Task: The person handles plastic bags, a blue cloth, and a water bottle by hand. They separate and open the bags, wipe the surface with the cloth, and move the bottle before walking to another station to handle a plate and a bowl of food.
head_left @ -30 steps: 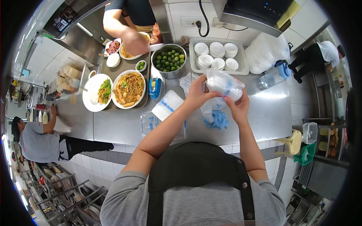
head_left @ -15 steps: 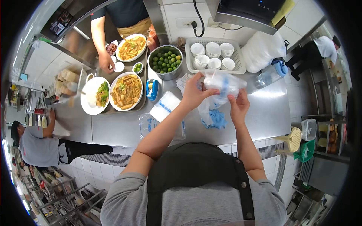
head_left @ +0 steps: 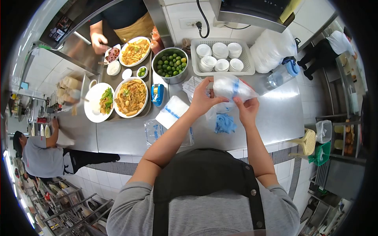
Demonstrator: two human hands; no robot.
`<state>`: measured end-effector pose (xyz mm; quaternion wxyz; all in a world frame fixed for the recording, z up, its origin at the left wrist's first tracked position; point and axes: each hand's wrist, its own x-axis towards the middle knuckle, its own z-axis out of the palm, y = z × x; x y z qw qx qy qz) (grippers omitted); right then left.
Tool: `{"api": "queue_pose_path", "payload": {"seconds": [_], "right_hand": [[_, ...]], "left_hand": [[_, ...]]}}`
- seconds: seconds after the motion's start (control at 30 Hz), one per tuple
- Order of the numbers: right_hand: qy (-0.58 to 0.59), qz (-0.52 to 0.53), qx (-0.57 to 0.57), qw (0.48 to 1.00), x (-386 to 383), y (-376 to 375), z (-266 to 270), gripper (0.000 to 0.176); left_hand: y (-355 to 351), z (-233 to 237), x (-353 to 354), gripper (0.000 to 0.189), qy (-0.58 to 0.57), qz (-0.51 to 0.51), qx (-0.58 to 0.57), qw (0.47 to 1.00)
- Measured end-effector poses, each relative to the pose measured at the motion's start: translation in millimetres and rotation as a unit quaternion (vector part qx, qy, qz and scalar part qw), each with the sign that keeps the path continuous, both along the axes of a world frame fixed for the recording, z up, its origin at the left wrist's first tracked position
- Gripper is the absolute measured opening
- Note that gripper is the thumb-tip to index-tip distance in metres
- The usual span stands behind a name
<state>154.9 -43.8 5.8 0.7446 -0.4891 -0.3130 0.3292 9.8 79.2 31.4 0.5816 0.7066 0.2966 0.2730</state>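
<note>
Between my two hands is a clear plastic bag (head_left: 228,87) with a blue printed band, bunched over the counter; what it contains, if anything, I cannot make out. My left hand (head_left: 204,99) pinches its left side with thumb and fingers. On the lower right, my right hand (head_left: 247,109) grips the bag near its edge. A crumpled blue cloth (head_left: 225,123) lies just below the bag. To the left are a folded stack of printed plastic bags (head_left: 172,111), a loose clear bag (head_left: 154,129) and a blue tape dispenser (head_left: 157,94).
A tray (head_left: 149,72) holds noodle dishes beside a steel pot (head_left: 187,74) of green citrus. White cups sit in a perforated basket (head_left: 248,59); a blue-lidded jug (head_left: 281,76) stands at right. A co-worker's hand (head_left: 99,42) is beyond the tray, another person (head_left: 43,155) at left.
The bag has been turned and flattened in my hands, its blue band now more upright. The co-worker's hand has drawn back from the small white cup on the tray, which now lies on the tray.
</note>
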Motion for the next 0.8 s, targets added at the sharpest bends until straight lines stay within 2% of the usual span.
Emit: {"api": "queue_pose_path", "payload": {"seconds": [0.07,0.17,0.23,0.27,0.37,0.47,0.57,0.6,0.67,0.77,0.8], "right_hand": [[0.001,0.018,0.004,1.0,3,-2,0,0.072],[-0.062,0.089,0.001,0.994,22,-6,11,0.073],[-0.12,0.062,0.04,0.99,25,2,16,0.075],[-0.147,0.051,0.058,0.986,22,3,17,0.076],[-0.062,0.052,0.003,0.997,5,6,4,0.078],[-0.076,0.038,0.013,0.996,0,12,-3,0.077],[-0.117,0.01,0.015,0.993,-1,12,-9,0.075],[-0.208,-0.057,-0.001,0.976,-4,7,-4,0.076],[-0.383,-0.185,-0.032,0.905,-14,-7,11,0.079],[-0.385,-0.249,0.141,0.877,-31,-30,-7,0.08],[-0.436,-0.173,0.127,0.874,-38,-36,0,0.077]], "left_hand": [[2,-7,1,0.062,-0.022,-0.004,-0.001,1.0],[-1,11,0,0.063,0.032,-0.007,0.006,0.999],[7,33,4,0.063,-0.031,-0.016,0.033,0.999],[8,31,4,0.063,-0.053,-0.018,0.072,0.996],[19,4,11,0.061,-0.098,-0.022,0.239,0.966],[8,-15,10,0.062,-0.079,-0.003,0.078,0.994],[10,-25,-1,0.057,-0.029,0.011,0.049,0.998],[11,-24,-8,0.06,-0.054,0.017,-0.041,0.998],[20,-19,-29,0.082,-0.102,0.03,-0.218,0.97],[25,10,-41,0.115,-0.179,0.069,-0.237,0.952],[23,14,-48,0.117,-0.217,0.055,-0.276,0.935]]}}
